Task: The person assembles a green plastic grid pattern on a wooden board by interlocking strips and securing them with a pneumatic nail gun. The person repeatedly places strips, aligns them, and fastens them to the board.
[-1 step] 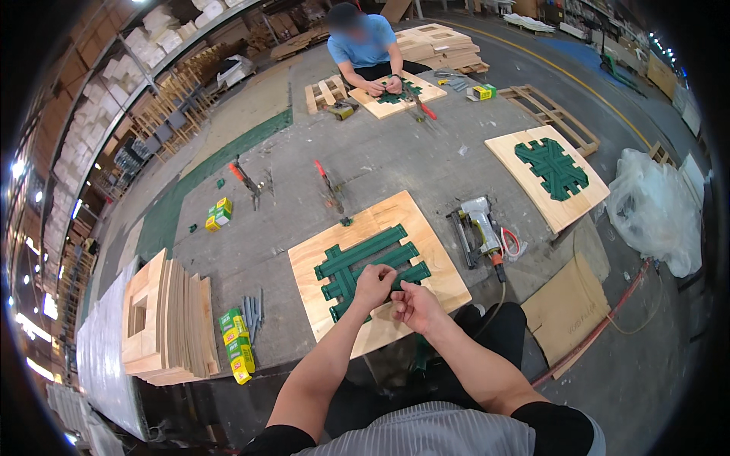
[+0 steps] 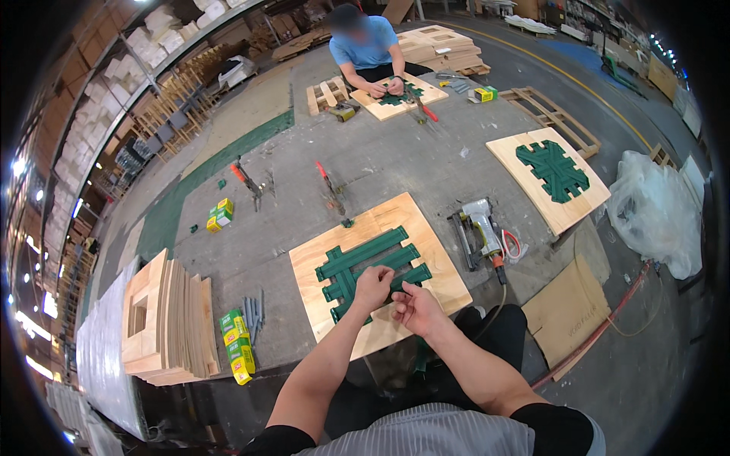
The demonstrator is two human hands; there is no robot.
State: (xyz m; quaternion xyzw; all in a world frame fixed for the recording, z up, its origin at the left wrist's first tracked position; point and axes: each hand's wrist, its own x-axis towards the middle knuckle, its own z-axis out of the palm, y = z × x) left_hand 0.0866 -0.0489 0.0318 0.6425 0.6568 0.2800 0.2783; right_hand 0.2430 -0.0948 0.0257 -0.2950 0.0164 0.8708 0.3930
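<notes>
Left hand [image 2: 372, 289] and right hand [image 2: 417, 308], both curled, partly hide the green straps [image 2: 362, 253]; whether they grip one, I cannot tell. On the board [image 2: 437, 266], most straps slant away rightward, one crossing; stapler [image 2: 480, 224] right, pliers [image 2: 328, 179] beyond

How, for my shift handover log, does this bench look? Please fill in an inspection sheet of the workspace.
Surface: grey tabletop, scuffed, with pale specks.
Job's things: near wooden board bears green straps, crossing at its left; right-hand board bears a denser green weave.
Clutter: red-handled tools, yellow-green boxes and grey air tool lie about the table.
Hands: left hand is over the straps, right hand close beside it; whether either grips a strap is unclear.
Cables: pale hose runs from the air tool toward the person's leg; red hose lies on the floor, right.
Surroundings: co-worker in blue at the table's far side; white bundles left; clear plastic right.
</notes>
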